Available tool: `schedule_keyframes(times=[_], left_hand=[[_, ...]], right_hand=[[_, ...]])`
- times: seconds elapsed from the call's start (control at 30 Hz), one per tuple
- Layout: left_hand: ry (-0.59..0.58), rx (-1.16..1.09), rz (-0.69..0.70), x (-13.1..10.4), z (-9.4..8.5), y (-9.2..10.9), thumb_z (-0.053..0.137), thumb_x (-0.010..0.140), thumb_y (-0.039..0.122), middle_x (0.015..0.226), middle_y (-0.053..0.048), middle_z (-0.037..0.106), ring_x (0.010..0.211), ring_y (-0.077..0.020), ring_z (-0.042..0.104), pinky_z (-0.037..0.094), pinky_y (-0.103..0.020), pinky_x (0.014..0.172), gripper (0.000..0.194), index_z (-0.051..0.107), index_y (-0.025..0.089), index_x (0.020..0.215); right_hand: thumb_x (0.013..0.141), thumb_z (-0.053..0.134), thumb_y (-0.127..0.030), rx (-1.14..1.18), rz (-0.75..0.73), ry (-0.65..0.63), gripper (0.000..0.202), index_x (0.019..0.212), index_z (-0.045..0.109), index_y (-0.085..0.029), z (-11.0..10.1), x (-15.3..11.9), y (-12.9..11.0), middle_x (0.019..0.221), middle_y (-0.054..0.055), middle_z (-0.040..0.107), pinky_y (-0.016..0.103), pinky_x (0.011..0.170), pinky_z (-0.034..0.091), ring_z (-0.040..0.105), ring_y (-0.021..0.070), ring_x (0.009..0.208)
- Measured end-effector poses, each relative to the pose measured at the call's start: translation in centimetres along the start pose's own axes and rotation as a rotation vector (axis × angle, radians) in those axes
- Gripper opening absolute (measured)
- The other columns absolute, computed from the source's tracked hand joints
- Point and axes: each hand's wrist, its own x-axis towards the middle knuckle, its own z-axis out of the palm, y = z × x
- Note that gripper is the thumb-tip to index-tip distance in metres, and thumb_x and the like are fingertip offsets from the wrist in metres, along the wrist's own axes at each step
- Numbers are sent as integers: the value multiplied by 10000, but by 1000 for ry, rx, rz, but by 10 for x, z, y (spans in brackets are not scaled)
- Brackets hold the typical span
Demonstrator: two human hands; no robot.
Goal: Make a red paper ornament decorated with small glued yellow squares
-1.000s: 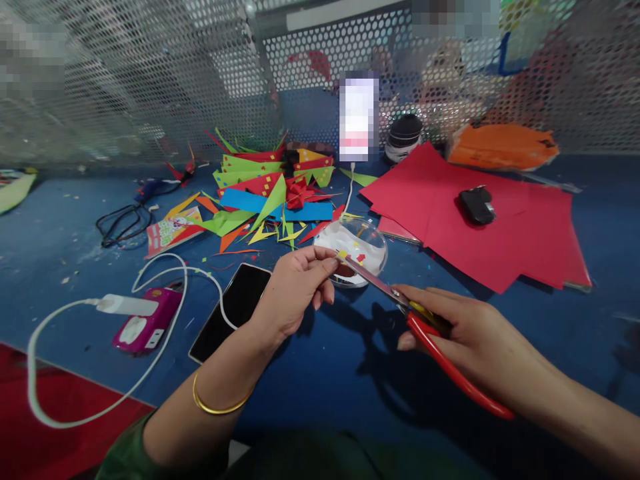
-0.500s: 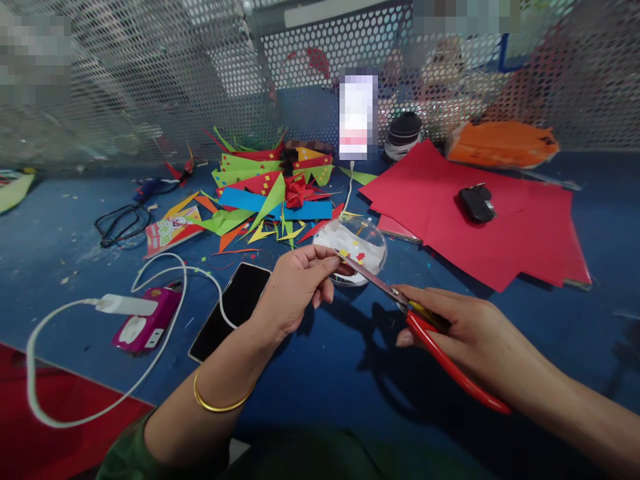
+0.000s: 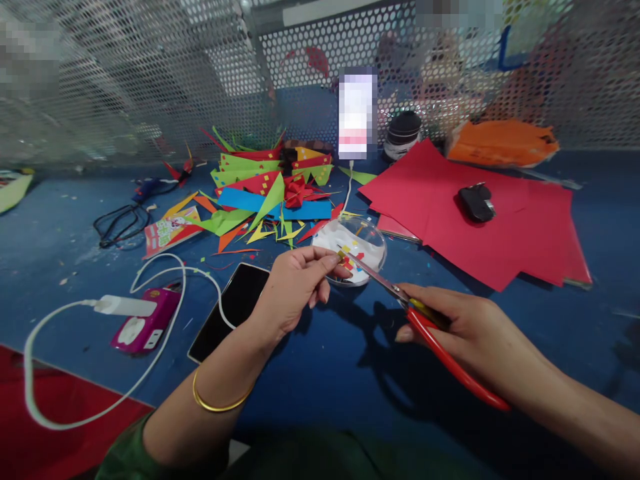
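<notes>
My left hand (image 3: 303,280) pinches a small yellow scrap of paper (image 3: 342,253) between thumb and forefinger. My right hand (image 3: 460,327) grips red-handled scissors (image 3: 440,350), their blades pointing left to the tips of my left fingers. Whether the blades touch the scrap I cannot tell. Just beyond and below the blades sits a clear round dish (image 3: 383,250) with white material and small red and yellow paper bits in it. My left fingers hide part of its near rim.
Folded and cut coloured paper (image 3: 275,207) lies behind the dish. Red paper sheets (image 3: 450,227) carry a black object (image 3: 477,202) at right. A dark phone (image 3: 227,310), a purple power strip (image 3: 147,320) and a looping white cable (image 3: 30,373) are at left. A lit phone (image 3: 355,113) stands behind.
The scissors and both hands stay nearly in place. More of the yellow scrap shows at my left fingertips, and more red and yellow bits are visible in the dish.
</notes>
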Motion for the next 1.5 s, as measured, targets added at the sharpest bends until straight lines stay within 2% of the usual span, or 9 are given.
schedule_keyframes(times=[0.27,0.47,0.7,0.93,1.13,1.3,1.5], left_hand=[[-7,-8,-1,1,-1,-2,685,850,285,829,-76,793,368,-21,466,262,-177,336,133,691,154,832],[-10,0,-5,1,-1,-1,693,847,299,830,-75,792,373,-24,465,262,-186,342,136,693,164,830],[-11,-16,13,1,-3,-3,691,861,298,863,-79,791,388,-22,487,278,-175,347,145,694,155,837],[-21,-65,54,1,-4,-3,679,883,279,812,-54,768,383,-13,482,268,-154,334,143,694,143,841],[-38,-94,55,0,-2,-4,666,877,264,791,-48,767,377,-17,488,265,-150,329,128,675,144,832],[-50,-101,38,-1,-1,-4,639,871,216,760,-38,760,361,-16,478,262,-149,322,85,658,145,829],[-68,-99,53,0,-2,-4,652,874,239,801,-52,768,379,-11,486,262,-152,334,105,670,146,830]], right_hand=[[858,715,-470,-19,18,-11,328,1136,753,-300,1,0,2,1015,-4,791,236,645,557,736,206,855],[857,705,-506,-8,27,-23,329,1111,761,-303,1,1,0,954,-3,791,248,625,554,722,191,782],[836,666,-631,-8,40,18,531,1213,711,-260,2,0,4,921,14,767,259,620,541,688,187,745],[812,660,-667,-85,29,-9,564,1208,691,-268,-1,0,2,812,4,726,266,575,518,656,176,659],[830,673,-612,-97,9,-23,452,1147,711,-292,0,-1,-2,1040,22,762,273,666,550,721,224,875],[856,690,-513,-50,-15,-25,313,1074,731,-292,0,-2,-2,1075,15,764,264,727,556,726,226,954],[863,701,-468,-5,-16,-46,266,1069,736,-304,2,1,1,1088,-7,774,246,736,564,735,209,958]])
